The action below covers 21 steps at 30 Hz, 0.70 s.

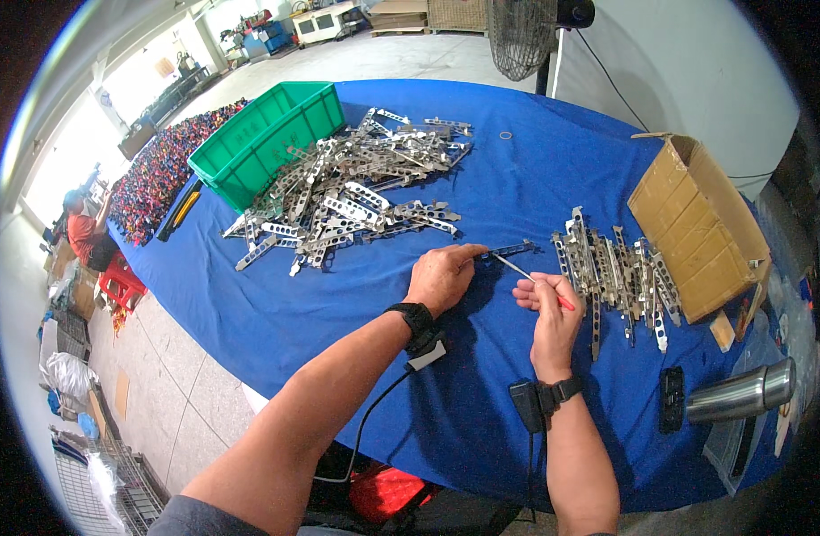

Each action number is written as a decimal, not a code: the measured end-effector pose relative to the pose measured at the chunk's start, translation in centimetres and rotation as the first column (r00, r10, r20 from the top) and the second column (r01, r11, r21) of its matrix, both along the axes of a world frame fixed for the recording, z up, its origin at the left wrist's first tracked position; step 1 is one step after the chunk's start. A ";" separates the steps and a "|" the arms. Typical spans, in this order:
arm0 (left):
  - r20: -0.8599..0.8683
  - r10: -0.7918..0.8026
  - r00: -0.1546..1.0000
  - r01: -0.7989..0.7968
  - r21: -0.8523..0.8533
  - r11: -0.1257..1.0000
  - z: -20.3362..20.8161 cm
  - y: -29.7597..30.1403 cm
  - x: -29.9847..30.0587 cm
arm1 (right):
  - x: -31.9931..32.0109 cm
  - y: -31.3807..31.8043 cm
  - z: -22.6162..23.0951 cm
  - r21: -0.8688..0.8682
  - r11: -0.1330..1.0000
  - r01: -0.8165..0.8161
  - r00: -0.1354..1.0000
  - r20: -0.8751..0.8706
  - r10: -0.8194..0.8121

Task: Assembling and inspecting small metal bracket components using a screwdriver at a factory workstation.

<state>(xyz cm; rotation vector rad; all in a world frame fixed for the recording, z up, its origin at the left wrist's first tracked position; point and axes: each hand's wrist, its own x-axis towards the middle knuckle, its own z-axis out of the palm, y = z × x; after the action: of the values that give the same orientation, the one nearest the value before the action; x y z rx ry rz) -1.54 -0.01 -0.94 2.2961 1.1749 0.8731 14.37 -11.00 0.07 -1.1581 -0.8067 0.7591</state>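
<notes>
My left hand (443, 275) is closed on one end of a perforated metal bracket (515, 247), holding it just above the blue cloth. In my right hand (555, 323) is a slim metal tool with a red handle (566, 304), gripped like a pen. Its shaft slants up and left, with the tip close to the bracket and my left fingertips; whether they touch I cannot tell. A large loose heap of similar brackets (347, 192) lies beyond my left hand. Right of my right hand, a smaller group of brackets (617, 268) lies roughly side by side.
A green plastic crate (271, 134) stands behind the heap. At the right are a tilted cardboard box (696, 228), a steel flask (740, 393) and a black remote-like object (671, 399). A fan (521, 36) stands behind the table. A seated person (85, 230) is at far left.
</notes>
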 end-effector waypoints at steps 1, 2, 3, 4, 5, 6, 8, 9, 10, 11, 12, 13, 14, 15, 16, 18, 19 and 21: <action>-0.003 -0.002 1.000 0.002 -0.004 1.000 0.0 0.0 0.0 | 0.0 0.0 0.0 0.000 1.000 0.000 1.000 0.000 0.000; -0.003 -0.002 1.000 0.002 -0.004 1.000 -0.1 0.0 0.0 | 0.0 0.0 0.0 0.010 1.000 -0.006 1.000 -0.007 0.006; 0.008 -0.007 1.000 0.007 0.007 1.000 -0.1 0.1 0.0 | -0.1 0.0 0.0 0.022 1.000 -0.013 1.000 -0.016 0.014; 0.019 -0.011 1.000 0.011 0.019 1.000 -0.2 0.1 -0.1 | -0.2 0.0 0.1 0.023 1.000 -0.014 1.000 -0.016 0.014; 0.018 -0.010 1.000 0.010 0.020 1.000 -0.2 0.1 -0.2 | -0.3 0.0 0.2 0.028 1.000 -0.013 1.000 -0.027 0.014; 0.018 -0.013 1.000 0.013 0.017 1.000 -0.1 0.1 -0.2 | -0.3 0.0 0.3 0.033 0.999 -0.009 0.999 -0.037 0.011; 0.016 -0.016 1.000 0.016 0.014 1.000 0.1 0.0 -0.1 | -0.2 0.0 0.2 0.032 0.999 -0.014 1.000 -0.014 0.014; 0.007 -0.011 1.000 0.011 0.001 1.000 0.1 0.0 -0.1 | -0.2 0.0 0.1 0.031 0.999 -0.019 1.000 0.008 0.019; -0.003 -0.007 1.000 0.007 -0.012 1.000 0.2 -0.1 -0.1 | -0.1 0.0 0.0 0.030 0.999 -0.019 1.000 0.008 0.019; -0.003 -0.007 1.000 0.007 -0.013 1.000 0.2 -0.1 0.0 | 0.0 0.0 -0.1 0.021 1.000 -0.013 1.000 0.009 0.013; -0.003 -0.003 1.000 0.003 -0.003 1.000 0.2 -0.1 -0.1 | 0.0 0.1 -0.2 0.013 1.000 -0.009 1.000 0.010 0.009; -0.002 0.000 1.000 0.000 0.007 1.000 0.1 0.0 -0.1 | -0.1 0.1 -0.2 0.014 1.000 -0.010 1.000 0.009 0.010; -0.003 0.002 1.000 -0.002 0.007 1.000 0.1 0.0 -0.2 | -0.3 0.2 -0.1 0.016 1.000 0.014 1.000 -0.004 -0.014; -0.007 0.003 1.000 -0.003 -0.001 1.000 0.2 -0.1 -0.1 | -0.3 0.2 -0.1 0.017 0.999 0.040 0.999 -0.016 -0.040; -0.010 0.004 1.000 -0.004 -0.010 1.000 0.2 -0.1 -0.1 | -0.2 0.2 -0.1 0.017 0.999 0.042 0.999 -0.015 -0.041; -0.012 0.001 1.000 -0.002 -0.020 1.000 0.4 -0.1 0.1 | 0.1 0.0 -0.1 0.001 1.000 -0.002 1.000 0.015 0.002; -0.015 0.000 1.000 0.000 -0.030 1.000 0.4 -0.2 0.2 | 0.2 -0.1 0.0 0.001 1.000 0.001 1.000 0.016 -0.001; -0.015 -0.001 1.000 0.001 -0.025 1.000 0.4 -0.1 0.0 | 0.0 -0.1 0.1 0.026 1.000 -0.012 1.000 0.002 0.012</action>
<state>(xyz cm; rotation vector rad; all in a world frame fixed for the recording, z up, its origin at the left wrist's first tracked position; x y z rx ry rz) -1.53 -0.16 -0.56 2.2867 1.1842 0.8382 14.34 -11.08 0.16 -1.1316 -0.8238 0.7554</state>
